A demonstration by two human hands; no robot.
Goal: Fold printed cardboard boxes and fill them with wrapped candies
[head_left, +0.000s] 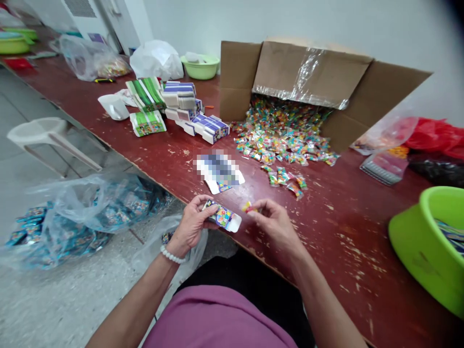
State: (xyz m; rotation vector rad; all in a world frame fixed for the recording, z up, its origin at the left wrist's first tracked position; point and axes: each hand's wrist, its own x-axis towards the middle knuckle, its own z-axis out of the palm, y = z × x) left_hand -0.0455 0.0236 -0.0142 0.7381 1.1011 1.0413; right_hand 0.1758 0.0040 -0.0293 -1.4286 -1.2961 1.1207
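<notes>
My left hand [194,220], with a white bead bracelet at the wrist, grips a small printed box [223,216] over the table's front edge. The box lies tilted, its white end flap pointing right. Just right of that flap, my right hand [271,220] pinches a small wrapped candy [249,207] in yellow and red. Beyond the hands a flat box blank [221,171] rests on the table, partly blurred. A few wrapped candies [286,179] lie apart in front of a large heap of candies [286,133], which spills from an open carton [311,72].
Bundles of green box blanks [147,123] and purple box blanks [208,126] sit at the back left, beside a white cup [114,106]. A green tub [416,232] stands at the right. Bags of blue packets [79,227] and a white stool [39,130] are on the floor.
</notes>
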